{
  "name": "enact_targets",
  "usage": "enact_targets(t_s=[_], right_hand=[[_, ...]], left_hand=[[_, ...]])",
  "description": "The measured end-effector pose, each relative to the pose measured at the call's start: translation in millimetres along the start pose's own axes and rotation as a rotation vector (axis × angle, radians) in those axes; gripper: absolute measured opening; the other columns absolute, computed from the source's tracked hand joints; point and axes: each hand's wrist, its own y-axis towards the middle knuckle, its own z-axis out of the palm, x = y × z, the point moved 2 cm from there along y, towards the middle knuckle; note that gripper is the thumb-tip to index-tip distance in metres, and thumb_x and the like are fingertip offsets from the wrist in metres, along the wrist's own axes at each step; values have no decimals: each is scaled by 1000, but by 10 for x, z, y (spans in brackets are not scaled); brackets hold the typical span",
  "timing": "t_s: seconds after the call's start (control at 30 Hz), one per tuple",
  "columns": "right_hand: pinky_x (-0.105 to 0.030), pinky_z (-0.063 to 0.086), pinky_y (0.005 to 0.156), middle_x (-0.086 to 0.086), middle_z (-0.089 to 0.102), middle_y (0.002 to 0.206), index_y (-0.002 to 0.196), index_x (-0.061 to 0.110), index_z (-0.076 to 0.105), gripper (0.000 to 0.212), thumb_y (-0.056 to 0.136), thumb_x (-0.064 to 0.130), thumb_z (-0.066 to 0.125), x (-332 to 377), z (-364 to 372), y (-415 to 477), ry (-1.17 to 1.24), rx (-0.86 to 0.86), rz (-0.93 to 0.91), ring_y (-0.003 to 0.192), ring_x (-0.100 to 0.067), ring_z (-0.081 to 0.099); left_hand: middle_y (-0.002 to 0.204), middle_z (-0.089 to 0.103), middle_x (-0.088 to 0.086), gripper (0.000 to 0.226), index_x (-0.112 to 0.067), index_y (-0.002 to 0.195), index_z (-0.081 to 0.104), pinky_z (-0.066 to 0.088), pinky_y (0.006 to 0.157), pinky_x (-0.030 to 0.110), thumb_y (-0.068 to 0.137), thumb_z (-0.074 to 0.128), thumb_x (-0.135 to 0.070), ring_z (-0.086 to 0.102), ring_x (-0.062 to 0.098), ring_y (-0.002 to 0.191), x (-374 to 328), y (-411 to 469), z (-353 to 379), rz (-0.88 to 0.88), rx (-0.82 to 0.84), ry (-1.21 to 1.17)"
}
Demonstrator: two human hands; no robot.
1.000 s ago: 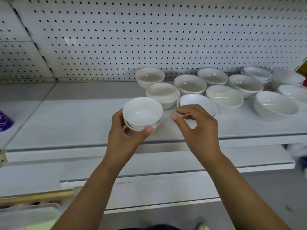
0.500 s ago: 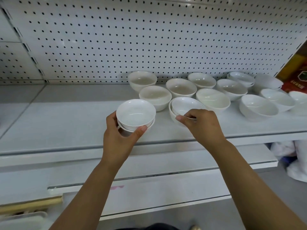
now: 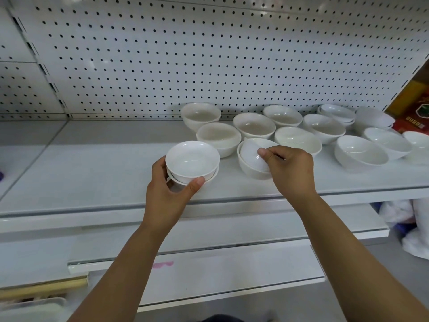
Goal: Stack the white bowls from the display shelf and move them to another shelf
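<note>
Glossy, smooth white ceramic-looking bowls on a matt painted metal shelf, perforated pegboard behind.

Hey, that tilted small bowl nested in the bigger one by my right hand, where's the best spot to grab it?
Pinch the tilted small bowl by its raised near rim, coming from above on the right as your right hand does. It leans inside the bigger bowl, so only that rim stands clear.
</note>
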Motion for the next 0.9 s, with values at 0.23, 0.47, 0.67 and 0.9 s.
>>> enact_targets(t_s=[0.23, 0.47, 0.67, 0.9], right_hand=[[-4, 40, 76, 5, 75, 93, 94, 22, 78, 10, 95, 29, 71, 225, -19, -32, 126, -60, -88, 84, 7, 62], [-20, 47, 80, 7, 72, 84, 88, 15, 80, 8, 92, 15, 74, 540, 196, -7, 194, 14, -357, 85, -14, 65], [-25, 47, 77, 5, 72, 77, 83, 7, 78, 13, 92, 16, 73, 647, 543, 4, 131, 141, -582, 79, -12, 58], [-42, 52, 90, 5, 75, 83, 84, 11, 80, 12, 93, 13, 72, 533, 814, -86, 44, 226, -722, 82, -22, 63]], left_hand=[[132, 60, -26, 82, -32, 140, 50, 51, 95, 11, 67, 86, -45, 59, -7, 120, -36, 6, -30, 2, 13, -37], [132, 63, -23, 77, -30, 138, 53, 50, 94, 9, 69, 86, -38, 61, -8, 118, -21, 37, -70, 0, 33, -65], [135, 66, -14, 59, -25, 142, 55, 52, 97, 16, 87, 78, -26, 63, 2, 123, 24, 87, -172, 12, 91, -51], [134, 67, -14, 52, -27, 137, 55, 52, 100, 18, 88, 72, -30, 64, 1, 122, 28, 105, -209, 1, 125, -60]])
